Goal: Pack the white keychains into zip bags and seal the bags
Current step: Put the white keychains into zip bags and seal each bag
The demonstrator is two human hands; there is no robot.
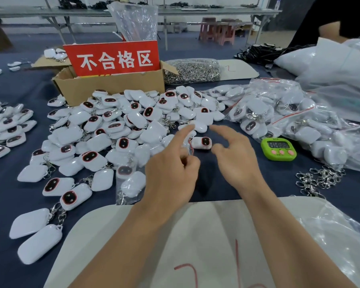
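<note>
Left hand (170,173) pinches zip bag (190,146) holding 1 keychain (202,143); spread right hand (235,161) just beside.

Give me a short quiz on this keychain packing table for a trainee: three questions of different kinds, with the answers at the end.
1. True or false: the green timer lies to the left of the left hand.
2. The red sign stands in: A) a cardboard box; B) a zip bag; C) a tray.
3. Fill in: the ___ hand has its fingers spread and holds nothing.
Key: 1 false, it lies to the right of the right hand; 2 A; 3 right.
</note>
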